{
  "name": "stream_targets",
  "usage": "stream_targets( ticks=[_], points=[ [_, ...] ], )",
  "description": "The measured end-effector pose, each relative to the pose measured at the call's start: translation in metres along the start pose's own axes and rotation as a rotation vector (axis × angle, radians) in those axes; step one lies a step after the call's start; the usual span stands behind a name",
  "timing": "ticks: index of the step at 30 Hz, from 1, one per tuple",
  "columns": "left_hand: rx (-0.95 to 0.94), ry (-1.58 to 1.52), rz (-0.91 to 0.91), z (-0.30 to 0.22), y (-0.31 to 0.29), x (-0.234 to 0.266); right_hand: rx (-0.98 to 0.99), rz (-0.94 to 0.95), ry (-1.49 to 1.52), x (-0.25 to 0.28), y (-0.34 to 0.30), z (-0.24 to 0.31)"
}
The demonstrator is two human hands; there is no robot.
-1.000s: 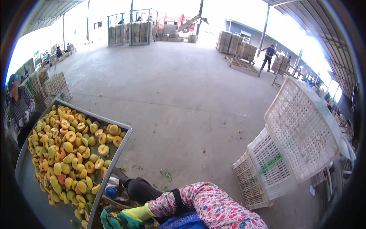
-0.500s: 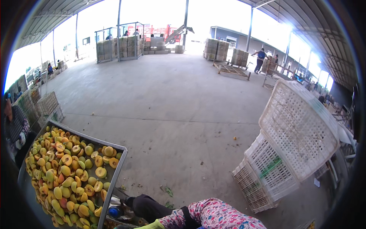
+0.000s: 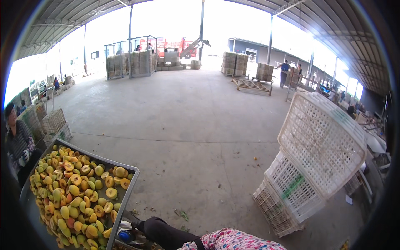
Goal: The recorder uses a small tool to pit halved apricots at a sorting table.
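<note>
On the grey counter [image 3: 31,210], note heaped yellow fruit [image 3: 74,191], some halved; cannot tell the state of the wearer's unseen hands.

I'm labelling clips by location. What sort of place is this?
Probably an open-sided fruit-handling shed: a metal tray heaped with yellow fruit, some of it halved; stacked white plastic crates; and a wide ribbed roof on posts.

From where I stand, I can read no words, numbers or signs anywhere. A green patch [image 3: 293,186] on the stacked white crates [image 3: 323,143] shows no legible lettering, nor does the pale slip [image 3: 349,200] on the floor [image 3: 187,121]; the distant red vehicle [image 3: 171,45] seems too glare-washed to tell.
</note>
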State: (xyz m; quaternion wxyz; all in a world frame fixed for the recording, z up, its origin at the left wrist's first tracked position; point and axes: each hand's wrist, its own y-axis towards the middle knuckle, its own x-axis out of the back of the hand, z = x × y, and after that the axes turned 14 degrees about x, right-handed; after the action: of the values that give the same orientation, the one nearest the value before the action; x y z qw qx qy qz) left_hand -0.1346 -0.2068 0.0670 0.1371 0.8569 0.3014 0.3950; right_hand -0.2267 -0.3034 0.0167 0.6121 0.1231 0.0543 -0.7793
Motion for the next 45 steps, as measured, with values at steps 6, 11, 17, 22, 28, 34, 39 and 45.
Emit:
stream_targets(
  ticks=[6, 11, 17, 22, 28, 34, 39, 45],
  points=[
    [0.601, -0.748, 0.016, -0.012, -0.036, 0.0, 0.037, 0.036, -0.037, -0.018, -0.008, -0.002],
    [0.611, -0.651, -0.199, -0.014, -0.053, 0.001, 0.031, 0.081, 0.08, -0.031, -0.017, -0.004],
    [0.69, -0.36, -0.703, 0.01, -0.092, 0.039, 0.144, 0.305, -0.266, -0.037, -0.004, -0.036],
    [0.64, 0.093, -0.955, 0.062, -0.134, 0.087, -0.365, 0.041, 0.292, -0.032, 0.005, 0.012],
    [1.219, 0.957, -0.626, 0.102, -0.225, 0.14, -0.279, 0.298, -0.179, -0.029, 0.055, -0.027],
    [0.842, 0.746, -0.651, 0.103, -0.105, 0.142, 0.33, -0.184, 0.254, 0.057, 0.098, 0.092],
    [0.751, 0.596, -0.33, 0.163, 0.04, 0.102, 0.285, -0.368, 0.083, 0.107, 0.125, 0.181],
    [0.491, 0.945, 0.026, 0.24, 0.212, 0.059, 0.208, -0.213, -0.129, 0.118, 0.14, 0.183]
  ],
)
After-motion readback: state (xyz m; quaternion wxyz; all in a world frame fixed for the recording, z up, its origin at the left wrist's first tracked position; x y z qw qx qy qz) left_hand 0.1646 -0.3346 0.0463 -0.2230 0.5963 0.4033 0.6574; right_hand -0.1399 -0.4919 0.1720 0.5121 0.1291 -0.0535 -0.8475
